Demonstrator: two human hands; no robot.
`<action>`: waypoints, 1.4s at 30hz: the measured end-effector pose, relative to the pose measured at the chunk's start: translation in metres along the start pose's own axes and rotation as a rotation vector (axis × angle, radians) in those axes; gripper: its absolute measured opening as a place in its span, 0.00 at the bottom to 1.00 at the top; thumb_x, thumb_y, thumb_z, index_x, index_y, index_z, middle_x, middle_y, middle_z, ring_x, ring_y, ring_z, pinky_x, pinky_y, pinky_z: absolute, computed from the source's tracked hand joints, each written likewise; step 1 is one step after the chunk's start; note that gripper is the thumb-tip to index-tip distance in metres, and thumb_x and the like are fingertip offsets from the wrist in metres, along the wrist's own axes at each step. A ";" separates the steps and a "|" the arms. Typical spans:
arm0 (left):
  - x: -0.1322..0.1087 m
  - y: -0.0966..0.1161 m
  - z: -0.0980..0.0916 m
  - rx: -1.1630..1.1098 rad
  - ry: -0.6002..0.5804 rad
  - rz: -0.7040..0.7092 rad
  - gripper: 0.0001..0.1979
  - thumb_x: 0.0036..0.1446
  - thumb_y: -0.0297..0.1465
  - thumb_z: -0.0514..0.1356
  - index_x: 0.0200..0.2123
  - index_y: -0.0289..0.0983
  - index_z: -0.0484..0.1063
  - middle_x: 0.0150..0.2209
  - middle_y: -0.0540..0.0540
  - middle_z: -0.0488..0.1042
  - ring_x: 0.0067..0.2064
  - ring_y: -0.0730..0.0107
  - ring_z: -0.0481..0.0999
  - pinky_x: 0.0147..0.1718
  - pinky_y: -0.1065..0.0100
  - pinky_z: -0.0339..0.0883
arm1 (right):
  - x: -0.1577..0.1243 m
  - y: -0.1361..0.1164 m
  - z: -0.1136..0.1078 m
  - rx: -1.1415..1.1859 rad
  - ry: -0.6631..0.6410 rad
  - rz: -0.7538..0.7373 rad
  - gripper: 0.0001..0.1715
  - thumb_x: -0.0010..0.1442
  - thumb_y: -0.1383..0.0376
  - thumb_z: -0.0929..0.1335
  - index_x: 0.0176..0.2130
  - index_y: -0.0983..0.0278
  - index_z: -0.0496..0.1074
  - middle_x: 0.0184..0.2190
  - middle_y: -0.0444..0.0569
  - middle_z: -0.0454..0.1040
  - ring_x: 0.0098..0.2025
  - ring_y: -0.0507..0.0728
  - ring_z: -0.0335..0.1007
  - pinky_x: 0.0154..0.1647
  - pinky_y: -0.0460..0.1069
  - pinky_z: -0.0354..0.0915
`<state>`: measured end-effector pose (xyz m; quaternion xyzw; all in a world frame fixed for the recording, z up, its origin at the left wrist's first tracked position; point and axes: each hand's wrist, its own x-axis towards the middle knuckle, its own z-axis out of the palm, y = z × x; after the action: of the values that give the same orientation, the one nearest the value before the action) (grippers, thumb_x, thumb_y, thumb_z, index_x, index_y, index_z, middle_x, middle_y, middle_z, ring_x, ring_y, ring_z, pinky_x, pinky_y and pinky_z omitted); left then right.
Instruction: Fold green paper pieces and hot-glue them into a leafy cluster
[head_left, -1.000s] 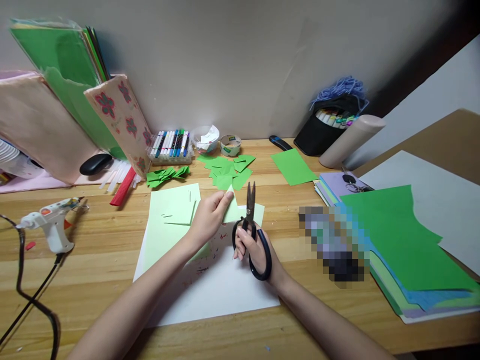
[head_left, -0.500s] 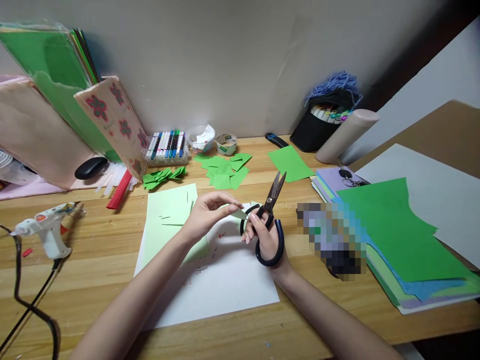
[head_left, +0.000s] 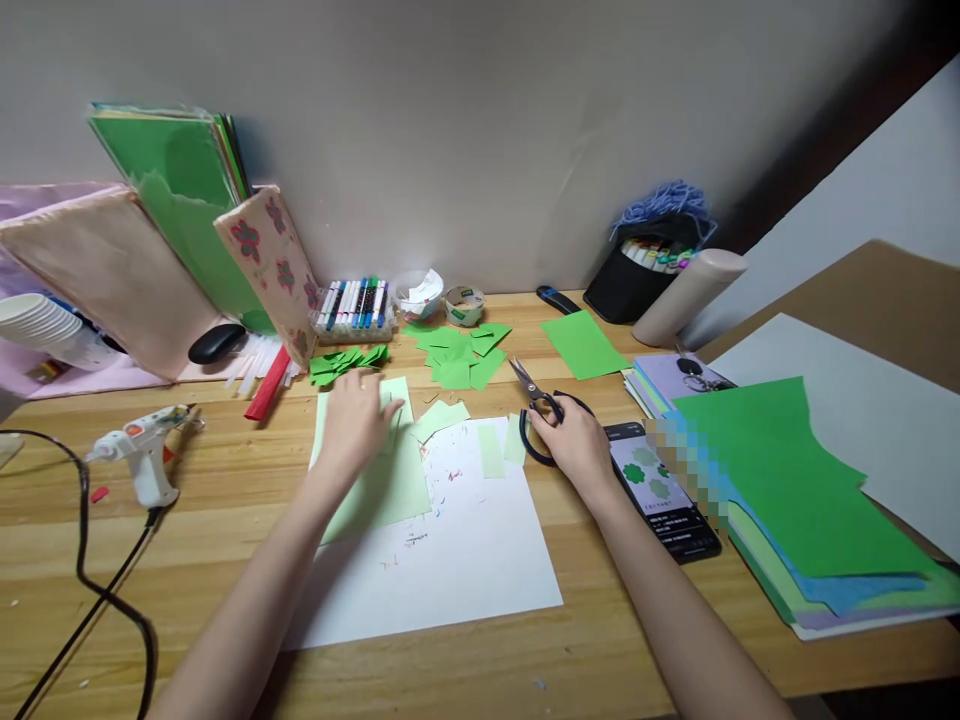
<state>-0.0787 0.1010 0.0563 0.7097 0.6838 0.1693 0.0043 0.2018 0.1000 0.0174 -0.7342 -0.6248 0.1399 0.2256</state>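
My left hand (head_left: 354, 415) is over the pale green paper sheet (head_left: 409, 480), with its thumb held apart from the fingers; the fingertips are partly hidden. That sheet lies on a white sheet (head_left: 480, 570). Further right, my right hand (head_left: 577, 440) grips the black-handled scissors (head_left: 529, 380) low over the desk, blades pointing to the far left. Between the hands lie loose pale green pieces (head_left: 442, 420), and a pale green strip (head_left: 491, 450) rests on the white sheet.
Bright green cut pieces (head_left: 454, 355) and folded green pieces (head_left: 346, 362) lie toward the wall. A glue gun (head_left: 146, 455) with its cord is at left. A phone (head_left: 667, 500) and stacked coloured paper (head_left: 795, 480) are at right. Markers (head_left: 352, 305) stand at the back.
My left hand has let go of the small pale green piece and moved left over the sheet. My right hand has lowered the scissors to the right, and their blades now point left.
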 end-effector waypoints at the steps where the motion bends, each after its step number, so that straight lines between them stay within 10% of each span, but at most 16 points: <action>1: -0.003 0.008 0.005 -0.034 -0.050 0.061 0.19 0.55 0.38 0.55 0.46 0.33 0.66 0.46 0.35 0.67 0.49 0.53 0.65 0.46 0.60 0.58 | 0.005 0.000 0.000 -0.032 -0.006 -0.001 0.12 0.53 0.55 0.64 0.28 0.61 0.64 0.24 0.46 0.70 0.29 0.56 0.66 0.26 0.47 0.52; 4: -0.010 0.035 0.025 -0.134 -0.283 0.114 0.20 0.52 0.40 0.57 0.44 0.33 0.66 0.42 0.37 0.68 0.45 0.54 0.67 0.41 0.62 0.61 | 0.026 0.001 -0.001 -0.137 -0.035 0.012 0.12 0.53 0.55 0.64 0.30 0.62 0.67 0.27 0.49 0.72 0.32 0.59 0.68 0.27 0.48 0.53; 13: -0.001 0.044 0.053 -0.351 -0.311 -0.050 0.11 0.43 0.31 0.63 0.31 0.36 0.66 0.31 0.45 0.70 0.35 0.61 0.69 0.31 0.67 0.58 | 0.041 -0.005 -0.011 -0.325 -0.022 -0.092 0.17 0.52 0.61 0.67 0.39 0.70 0.70 0.41 0.64 0.67 0.47 0.67 0.62 0.40 0.53 0.59; 17: 0.015 0.039 0.049 -0.402 -0.304 -0.019 0.10 0.44 0.35 0.61 0.21 0.37 0.64 0.24 0.50 0.68 0.31 0.65 0.68 0.28 0.69 0.55 | 0.029 -0.008 -0.008 -0.058 -0.364 -0.298 0.20 0.45 0.62 0.71 0.40 0.66 0.70 0.41 0.54 0.68 0.43 0.59 0.65 0.42 0.50 0.60; 27: 0.065 0.056 0.041 -0.347 0.022 -0.089 0.21 0.53 0.35 0.56 0.48 0.30 0.61 0.46 0.34 0.65 0.50 0.53 0.63 0.46 0.59 0.57 | 0.037 -0.014 -0.014 -0.013 -0.563 -0.324 0.10 0.40 0.69 0.73 0.21 0.64 0.66 0.21 0.43 0.67 0.27 0.54 0.63 0.28 0.46 0.55; 31: 0.024 0.027 0.023 -0.286 0.004 0.015 0.16 0.55 0.35 0.54 0.46 0.34 0.64 0.44 0.38 0.66 0.48 0.56 0.65 0.46 0.60 0.58 | 0.029 -0.023 -0.018 0.181 -0.714 -0.436 0.09 0.43 0.65 0.72 0.22 0.63 0.66 0.30 0.46 0.69 0.33 0.54 0.65 0.33 0.46 0.58; 35: -0.014 -0.024 0.022 -0.292 -0.055 -0.179 0.19 0.53 0.38 0.56 0.45 0.33 0.65 0.44 0.38 0.66 0.49 0.55 0.65 0.47 0.58 0.59 | 0.010 -0.036 -0.009 0.344 -0.723 -0.510 0.11 0.43 0.68 0.71 0.21 0.64 0.63 0.43 0.48 0.67 0.46 0.56 0.63 0.44 0.47 0.58; 42: -0.041 -0.055 0.031 -0.405 -0.067 -0.234 0.23 0.42 0.38 0.64 0.44 0.37 0.67 0.43 0.43 0.68 0.46 0.57 0.67 0.45 0.59 0.60 | 0.000 -0.042 0.015 0.309 -0.731 -0.473 0.06 0.45 0.73 0.65 0.23 0.63 0.63 0.26 0.43 0.68 0.29 0.53 0.63 0.31 0.46 0.56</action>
<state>-0.1243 0.0718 0.0042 0.6155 0.7130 0.2778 0.1888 0.1585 0.1077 0.0265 -0.4316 -0.7856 0.4258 0.1232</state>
